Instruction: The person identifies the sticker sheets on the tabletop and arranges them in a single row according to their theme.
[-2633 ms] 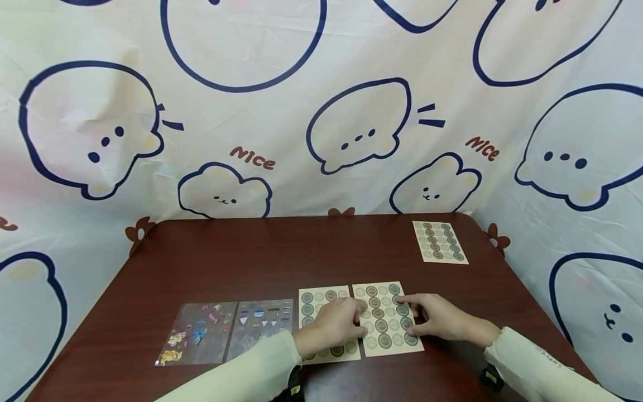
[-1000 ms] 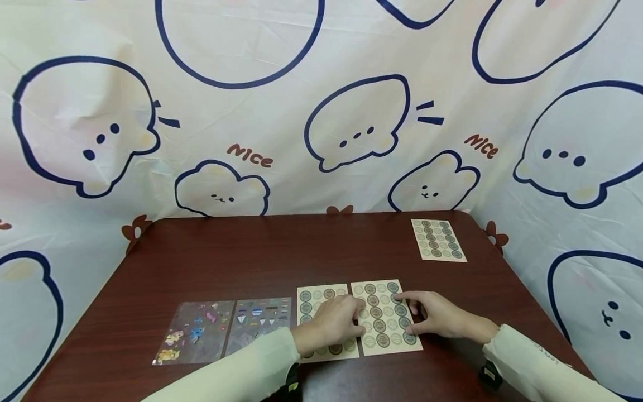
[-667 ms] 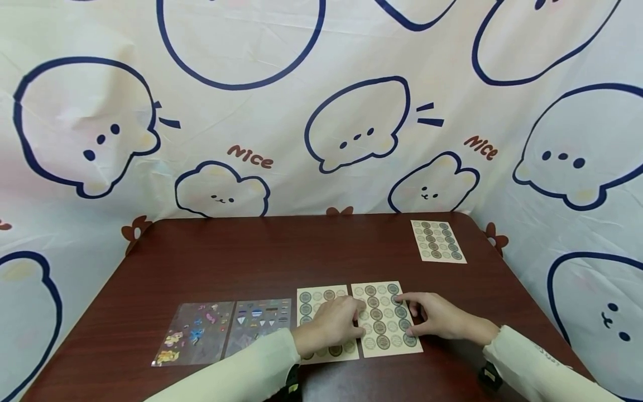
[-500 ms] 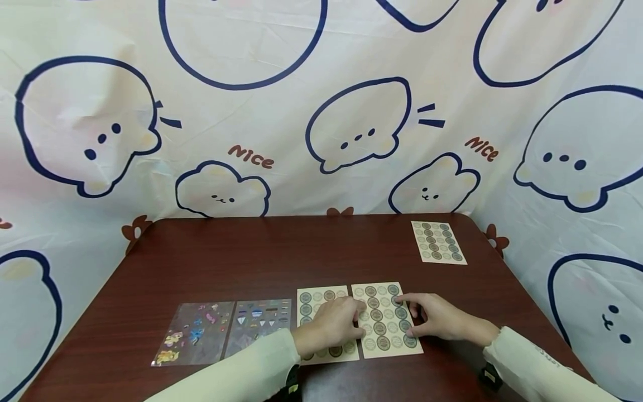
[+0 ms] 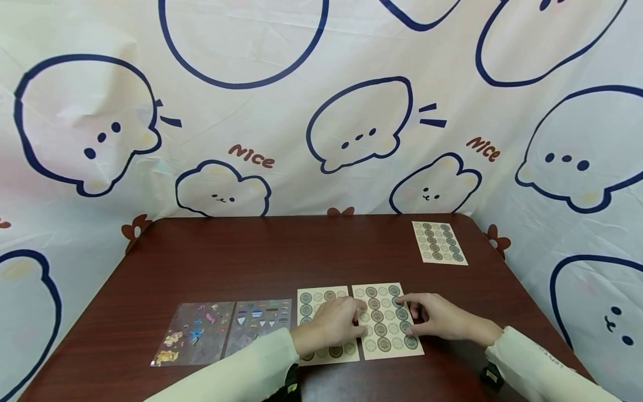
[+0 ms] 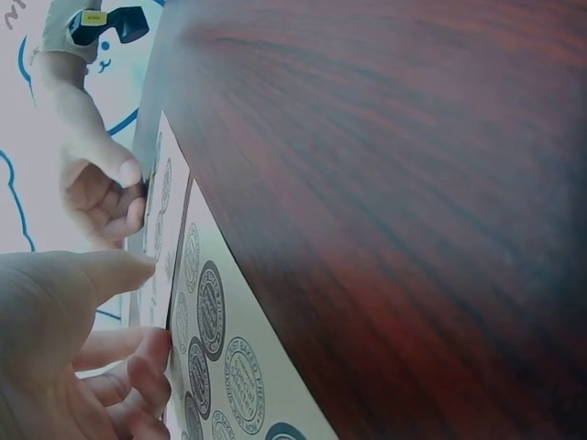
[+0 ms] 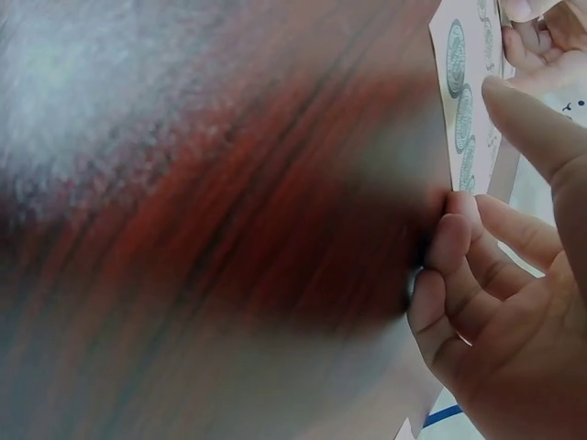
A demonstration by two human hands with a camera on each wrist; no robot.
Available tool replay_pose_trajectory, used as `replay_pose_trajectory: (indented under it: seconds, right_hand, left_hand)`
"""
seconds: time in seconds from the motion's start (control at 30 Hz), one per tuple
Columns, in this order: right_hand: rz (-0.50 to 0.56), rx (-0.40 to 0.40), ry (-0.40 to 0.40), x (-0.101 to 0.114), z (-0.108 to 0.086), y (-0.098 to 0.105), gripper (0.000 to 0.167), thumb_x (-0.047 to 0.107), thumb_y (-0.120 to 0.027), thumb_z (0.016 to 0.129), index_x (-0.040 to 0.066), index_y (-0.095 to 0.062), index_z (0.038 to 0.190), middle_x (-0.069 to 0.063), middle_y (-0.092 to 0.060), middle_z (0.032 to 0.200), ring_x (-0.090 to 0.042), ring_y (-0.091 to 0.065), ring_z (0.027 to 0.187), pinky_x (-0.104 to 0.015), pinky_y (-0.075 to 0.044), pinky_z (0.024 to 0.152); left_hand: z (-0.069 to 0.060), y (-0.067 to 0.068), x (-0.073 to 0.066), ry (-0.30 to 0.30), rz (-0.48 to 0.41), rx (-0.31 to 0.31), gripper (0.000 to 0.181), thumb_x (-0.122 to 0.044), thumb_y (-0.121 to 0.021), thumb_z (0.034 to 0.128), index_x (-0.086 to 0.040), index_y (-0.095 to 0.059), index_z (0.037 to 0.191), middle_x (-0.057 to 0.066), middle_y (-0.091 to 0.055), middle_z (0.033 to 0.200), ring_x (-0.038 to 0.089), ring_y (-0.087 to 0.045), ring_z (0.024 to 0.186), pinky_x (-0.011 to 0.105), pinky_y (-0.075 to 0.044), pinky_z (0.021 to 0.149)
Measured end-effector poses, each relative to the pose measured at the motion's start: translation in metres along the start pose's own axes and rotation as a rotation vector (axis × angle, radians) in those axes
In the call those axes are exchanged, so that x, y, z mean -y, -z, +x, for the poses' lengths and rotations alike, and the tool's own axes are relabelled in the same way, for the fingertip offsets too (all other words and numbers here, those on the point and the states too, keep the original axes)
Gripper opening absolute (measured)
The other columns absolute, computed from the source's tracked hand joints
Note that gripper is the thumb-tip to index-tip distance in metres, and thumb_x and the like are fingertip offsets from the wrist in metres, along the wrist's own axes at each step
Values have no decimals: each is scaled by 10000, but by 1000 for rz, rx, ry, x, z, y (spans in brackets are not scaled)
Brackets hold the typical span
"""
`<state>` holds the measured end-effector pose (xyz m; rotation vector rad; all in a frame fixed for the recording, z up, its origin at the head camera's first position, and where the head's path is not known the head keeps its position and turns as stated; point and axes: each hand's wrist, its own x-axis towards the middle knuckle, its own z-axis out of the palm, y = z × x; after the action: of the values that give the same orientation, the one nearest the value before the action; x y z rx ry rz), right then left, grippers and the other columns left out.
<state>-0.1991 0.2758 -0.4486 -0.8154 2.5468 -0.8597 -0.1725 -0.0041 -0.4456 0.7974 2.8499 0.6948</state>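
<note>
Two cream sheets of round stickers lie side by side before me in the head view. My left hand (image 5: pixel 329 326) lies over the left sticker sheet (image 5: pixel 315 297), its thumb and fingertips reaching the left edge of the right sticker sheet (image 5: pixel 387 321). At that sheet's opposite edge is my right hand (image 5: pixel 444 316), index finger above and thumb below, both touching the border. In the right wrist view the thumb (image 7: pixel 523 119) rests on the sheet while the other fingers bend loosely beside its edge. Neither hand lifts a sheet; both lie flat.
Another cream sticker sheet (image 5: pixel 440 243) lies at the table's far right corner. To the left are two clear sticker sheets, one with colourful animals (image 5: pixel 198 335) and one with small shapes (image 5: pixel 261 318), partly under my left sleeve. A patterned cloth (image 5: pixel 291 128) hangs behind the brown table (image 5: pixel 251 251).
Both hands and all sheets stay in the same places. Only the head view shifts very slightly.
</note>
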Motion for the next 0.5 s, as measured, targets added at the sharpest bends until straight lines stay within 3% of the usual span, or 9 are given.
replay_pose_trajectory:
  seconds: [0.13,0.5]
  right_hand:
    - [11,2,3,2,-1,2,555,370,-765,899,64,-611,1335,4,-564,868,-13,-465,640,-202,-423,582]
    - [-19,-42,22,-5,1,9,501,316,-735,933,52,-613,1341,35,-585,861,-6,-482,629,-207,-442,583]
  left_hand:
    - [0,1,0,8,-24,-5,377,-287,-783,841,-145,-732,1186,-136,-522,677,2,-458,639,204,-389,562]
    - [6,6,5,4,-80,-29,322,-281,-715,900,-117,-723,1177,-149,-540,628,-3,-451,527,204,-374,529]
